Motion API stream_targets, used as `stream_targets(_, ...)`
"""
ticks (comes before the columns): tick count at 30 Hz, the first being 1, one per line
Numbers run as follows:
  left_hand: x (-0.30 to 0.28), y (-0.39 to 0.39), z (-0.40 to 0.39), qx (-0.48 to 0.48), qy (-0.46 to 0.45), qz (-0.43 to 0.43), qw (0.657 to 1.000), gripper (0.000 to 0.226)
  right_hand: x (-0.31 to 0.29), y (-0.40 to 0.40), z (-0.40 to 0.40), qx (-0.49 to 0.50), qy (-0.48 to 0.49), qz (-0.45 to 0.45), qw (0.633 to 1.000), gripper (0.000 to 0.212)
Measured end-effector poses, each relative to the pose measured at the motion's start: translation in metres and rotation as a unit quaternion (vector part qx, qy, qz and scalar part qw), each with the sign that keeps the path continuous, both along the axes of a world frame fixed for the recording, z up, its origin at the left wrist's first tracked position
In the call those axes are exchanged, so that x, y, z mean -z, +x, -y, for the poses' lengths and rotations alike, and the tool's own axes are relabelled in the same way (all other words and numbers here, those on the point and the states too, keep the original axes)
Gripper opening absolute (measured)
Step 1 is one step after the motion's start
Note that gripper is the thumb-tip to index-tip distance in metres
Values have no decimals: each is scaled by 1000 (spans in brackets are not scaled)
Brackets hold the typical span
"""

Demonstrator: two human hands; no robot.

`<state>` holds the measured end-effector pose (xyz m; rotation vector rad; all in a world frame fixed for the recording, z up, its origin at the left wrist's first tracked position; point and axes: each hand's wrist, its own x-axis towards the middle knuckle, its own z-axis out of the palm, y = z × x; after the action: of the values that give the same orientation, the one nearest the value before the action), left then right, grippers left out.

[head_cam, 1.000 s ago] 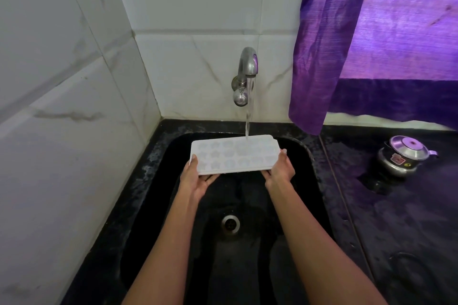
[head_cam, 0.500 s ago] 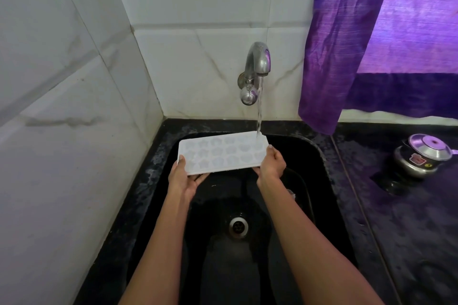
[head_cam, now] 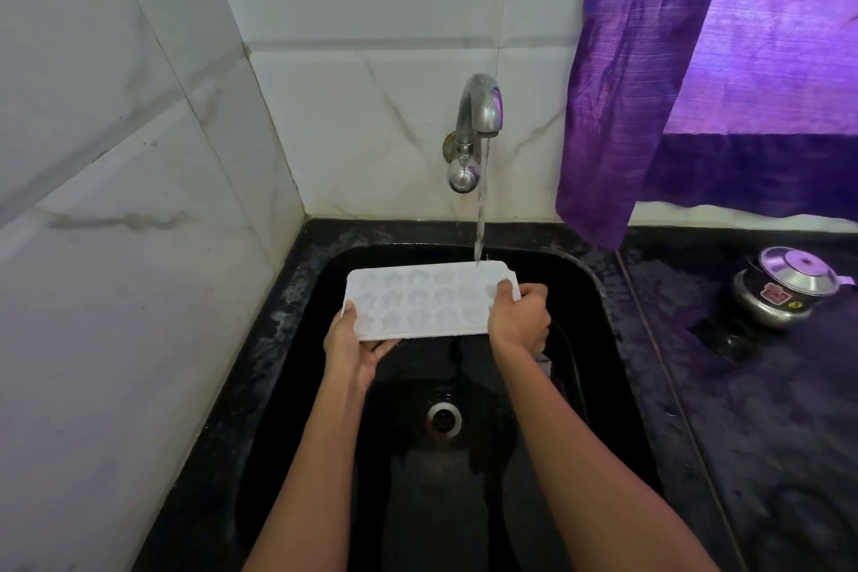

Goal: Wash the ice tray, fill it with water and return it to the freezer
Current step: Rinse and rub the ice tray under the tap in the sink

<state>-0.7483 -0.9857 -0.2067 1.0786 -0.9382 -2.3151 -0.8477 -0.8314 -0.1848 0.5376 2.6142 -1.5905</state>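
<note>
Two hands gripping ice tray [head_cam: 420,302] by short ends, left hand [head_cam: 351,346], right hand [head_cam: 519,317]; long axis crosswise, tap stream [head_cam: 481,218] hitting far right corner.

To your right, a purple curtain [head_cam: 650,74] hangs over the black tabletop [head_cam: 766,409]. A steel pot with lid [head_cam: 787,286] stands on that tabletop, well apart from the curtain's lower corner. White marble-veined wall tiles [head_cam: 139,153] meet in the corner on your left.
</note>
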Motion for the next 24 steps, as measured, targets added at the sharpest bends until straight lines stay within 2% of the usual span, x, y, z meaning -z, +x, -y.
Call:
stream_targets(6, 0, -2, -22, 10, 11, 11, 1000, 27, -10, -9, -22, -52, 133, -34, 989, 31)
stream_targets(8, 2, -4, -29, 16, 13, 14, 1000, 30, -16, -17, -24, -79, 184, -73, 977, 32)
stream_targets(10, 3, -5, -35, 19, 23, 13, 999, 32, -24, -24, -22, -102, 190, -121, 969, 31)
stream_targets(15, 5, -8, -42, 20, 32, 5, 999, 35, -51, -47, -1, -147, 1, -147, 978, 34)
stream_targets(18, 5, -12, -39, 20, 28, 5, 999, 35, -69, -61, 16, -176, -91, -82, 977, 48)
stream_targets(21, 5, -14, -38, 18, 27, 3, 999, 32, -81, -81, 40, -203, -143, -3, 969, 64)
stream_targets(22, 5, -14, -37, 17, 28, 1, 999, 32, -83, -88, 48, -205, -154, 16, 967, 65)
stream_targets(24, 5, -14, -37, 17, 29, 0, 999, 33, -87, -104, 62, -203, -190, 43, 960, 52)
